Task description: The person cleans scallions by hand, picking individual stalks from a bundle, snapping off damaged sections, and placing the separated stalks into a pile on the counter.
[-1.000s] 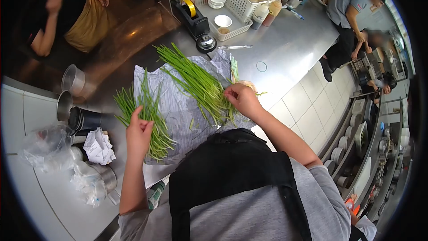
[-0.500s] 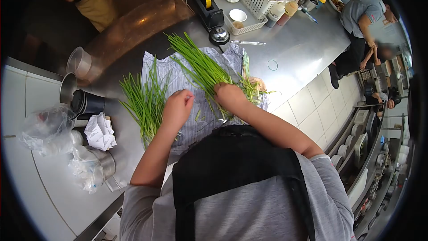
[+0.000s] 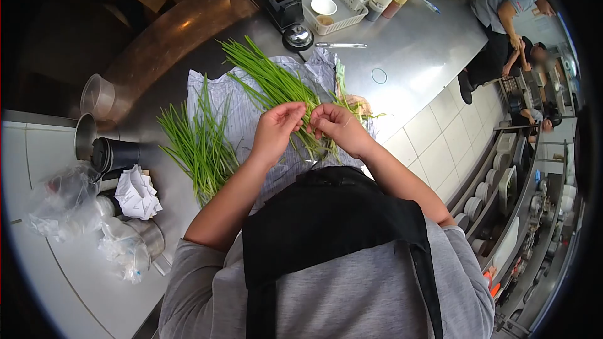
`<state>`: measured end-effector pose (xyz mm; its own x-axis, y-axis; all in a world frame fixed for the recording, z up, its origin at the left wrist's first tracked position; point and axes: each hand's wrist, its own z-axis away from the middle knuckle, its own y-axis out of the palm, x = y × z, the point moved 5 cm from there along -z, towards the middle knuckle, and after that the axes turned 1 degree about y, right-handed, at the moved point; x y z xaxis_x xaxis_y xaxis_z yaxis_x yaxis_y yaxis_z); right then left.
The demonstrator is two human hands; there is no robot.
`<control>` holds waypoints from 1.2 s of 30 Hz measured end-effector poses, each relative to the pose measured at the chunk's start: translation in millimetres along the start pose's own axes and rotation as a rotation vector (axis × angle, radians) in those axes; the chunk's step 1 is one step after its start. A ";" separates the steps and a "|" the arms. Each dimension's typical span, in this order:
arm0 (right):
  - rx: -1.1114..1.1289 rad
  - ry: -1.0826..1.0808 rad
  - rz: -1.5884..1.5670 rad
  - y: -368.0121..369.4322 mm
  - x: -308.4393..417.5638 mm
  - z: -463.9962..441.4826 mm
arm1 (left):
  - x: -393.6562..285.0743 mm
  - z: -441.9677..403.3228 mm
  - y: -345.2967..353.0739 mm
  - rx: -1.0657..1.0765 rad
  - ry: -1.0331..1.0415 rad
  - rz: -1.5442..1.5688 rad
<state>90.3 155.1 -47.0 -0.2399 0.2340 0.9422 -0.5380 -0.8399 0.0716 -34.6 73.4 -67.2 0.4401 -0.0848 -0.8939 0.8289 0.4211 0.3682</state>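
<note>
A bundle of long green stalks [image 3: 267, 74] lies across a striped grey cloth [image 3: 210, 97] on the steel counter. To its left, a second green bunch [image 3: 200, 147] rests partly on the cloth's edge. My left hand [image 3: 277, 130] and my right hand [image 3: 339, 129] meet over the lower end of the first bundle, fingertips nearly touching. Both have their fingers pinched; what is between them is too small to make out. Pale trimmed pieces [image 3: 342, 88] lie beyond my right hand at the cloth's right edge.
A tape dispenser [image 3: 279, 3], a bell [image 3: 298, 37] and a white basket [image 3: 345, 20] with bowls and bottles stand at the back. A pen [image 3: 341, 45] lies nearby. Left are a black cup [image 3: 116, 154], crumpled paper [image 3: 137, 193] and plastic bags. Two people stand at right.
My left hand has moved right, from the left bunch to beside my right hand. My right hand has shifted slightly over the bundle's lower end. The person at upper left has mostly left the view.
</note>
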 end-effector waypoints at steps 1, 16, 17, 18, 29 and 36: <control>-0.004 0.012 -0.048 1.9 4.1 2.9 | -3.1 0.1 3.1 0.028 0.051 -0.049; -0.017 0.045 0.132 7.7 -10.5 24.2 | -34.3 28.2 -18.6 -0.102 0.157 -0.035; -0.041 0.011 0.293 8.3 -9.8 21.2 | -37.5 36.6 -36.8 -0.167 0.179 -0.119; -0.033 0.011 0.291 10.6 -9.6 17.4 | -40.6 47.1 -58.7 -0.231 0.199 -0.206; -0.071 -0.286 1.450 33.8 -31.0 -24.5 | -67.5 128.4 -130.7 -0.660 0.251 -1.248; -0.075 -0.033 0.680 -5.5 -13.1 -22.9 | 0.9 48.8 -66.9 -0.100 0.028 -0.573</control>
<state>77.9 167.8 -67.3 -0.5202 -0.3495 0.7792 -0.3310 -0.7586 -0.5612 -72.8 1.0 -80.2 -0.0790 -0.3009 -0.9504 0.8950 0.3985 -0.2006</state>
